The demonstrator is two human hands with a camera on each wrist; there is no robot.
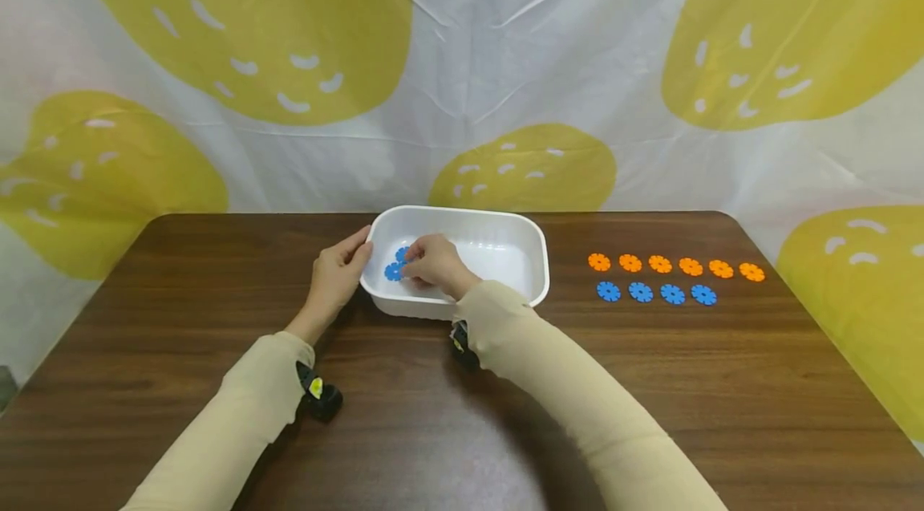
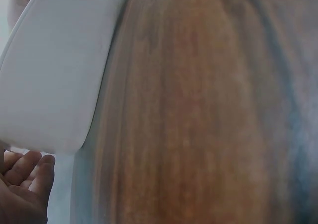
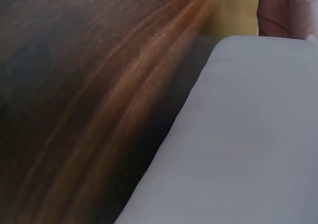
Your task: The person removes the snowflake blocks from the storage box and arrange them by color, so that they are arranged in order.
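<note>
A white plastic tub [image 1: 498,224] with rounded corners stands at the back middle of the table. My left hand [image 1: 338,274] holds its left end, fingers along the outer wall and thumb by the rim; the left wrist view shows bent fingers [image 2: 42,177] against the tub's wall [image 2: 59,70]. My right hand [image 1: 436,261] reaches inside, fingertips bent down at the blue notched discs [image 1: 394,271] in the left part. Whether a disc is pinched there is hidden. The right wrist view shows mainly the tub's outer wall [image 3: 248,134], with part of a hand [image 3: 285,10] above it.
To the right of the tub, several orange notched discs [image 1: 660,264] lie in a row. A shorter row of blue notched discs [image 1: 672,294] lies in front of it. Behind the dark wooden table [image 1: 433,415] hangs a white cloth with yellow fruit shapes [image 1: 523,166].
</note>
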